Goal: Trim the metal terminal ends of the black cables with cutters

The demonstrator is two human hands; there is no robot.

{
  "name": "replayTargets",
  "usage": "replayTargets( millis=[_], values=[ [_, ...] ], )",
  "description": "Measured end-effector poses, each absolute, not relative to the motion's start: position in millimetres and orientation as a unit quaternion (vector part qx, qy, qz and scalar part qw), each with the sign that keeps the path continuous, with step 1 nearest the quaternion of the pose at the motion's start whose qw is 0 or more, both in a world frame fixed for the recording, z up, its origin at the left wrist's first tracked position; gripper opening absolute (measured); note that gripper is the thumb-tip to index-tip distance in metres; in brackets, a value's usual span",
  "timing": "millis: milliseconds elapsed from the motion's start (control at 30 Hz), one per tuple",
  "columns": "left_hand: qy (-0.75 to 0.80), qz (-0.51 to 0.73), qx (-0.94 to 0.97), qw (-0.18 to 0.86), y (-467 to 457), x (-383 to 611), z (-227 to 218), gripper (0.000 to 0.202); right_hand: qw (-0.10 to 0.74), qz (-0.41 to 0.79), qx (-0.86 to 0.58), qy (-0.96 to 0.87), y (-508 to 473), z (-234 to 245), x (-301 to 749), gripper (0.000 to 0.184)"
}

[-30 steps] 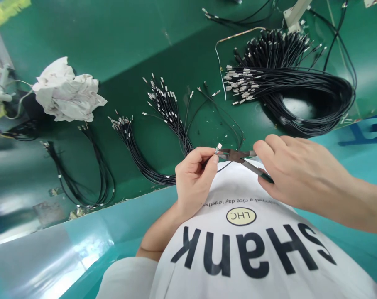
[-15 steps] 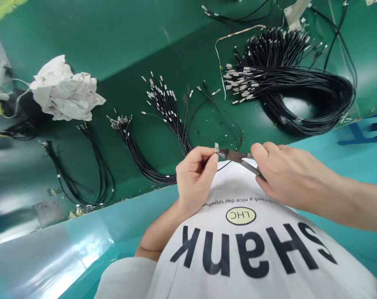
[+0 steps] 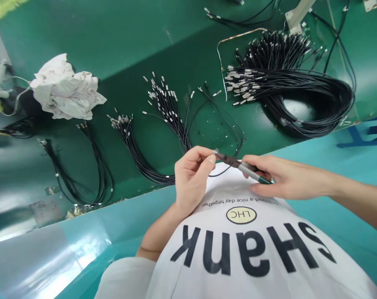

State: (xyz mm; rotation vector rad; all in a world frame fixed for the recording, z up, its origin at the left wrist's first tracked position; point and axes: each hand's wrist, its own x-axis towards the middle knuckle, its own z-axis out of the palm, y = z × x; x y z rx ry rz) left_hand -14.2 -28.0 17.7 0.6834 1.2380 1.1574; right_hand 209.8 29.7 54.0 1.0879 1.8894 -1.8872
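My left hand (image 3: 192, 178) is closed in a pinch on the end of a black cable (image 3: 221, 173). A small pale connector (image 3: 215, 152) shows at its fingertips, its detail too small to make out. My right hand (image 3: 277, 176) is wrapped around the handles of a pair of pliers (image 3: 238, 165), grey with a green end. The plier jaws point left and meet the connector beside my left thumb and forefinger. Just beyond my hands, a few loose black cables (image 3: 240, 137) curve over the green tabletop (image 3: 138, 33).
Bundles of black cables with pale ends lie left of centre (image 3: 135, 153), at the far left (image 3: 103, 178) and in a large coil (image 3: 334, 89) at right. A crumpled white cloth (image 3: 68, 93) sits at left. A metal post (image 3: 299, 14) stands at the back right.
My right hand has shifted its hold, and the pliers have turned so their handles slope more downward to the right. The connector at my left fingertips has tilted lower.
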Motion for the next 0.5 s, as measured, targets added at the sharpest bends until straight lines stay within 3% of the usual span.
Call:
replayTargets(
  millis=[333, 400, 500],
  values=[
    [0.533, 0.48, 0.279, 0.638, -26, -16, 18, 0.01, 0.096, -0.874, 0.237, 0.413, 33, 38, 212, 0.022],
    [0.529, 0.485, 0.282, 0.637, -27, -16, 17, 0.01, 0.103, -0.831, 0.275, 0.473, 31, 44, 210, 0.021],
    [0.526, 0.492, 0.288, 0.631, -29, -17, 16, 0.009, 0.1, -0.633, 0.411, 0.649, 25, 55, 209, 0.018]
  ],
)
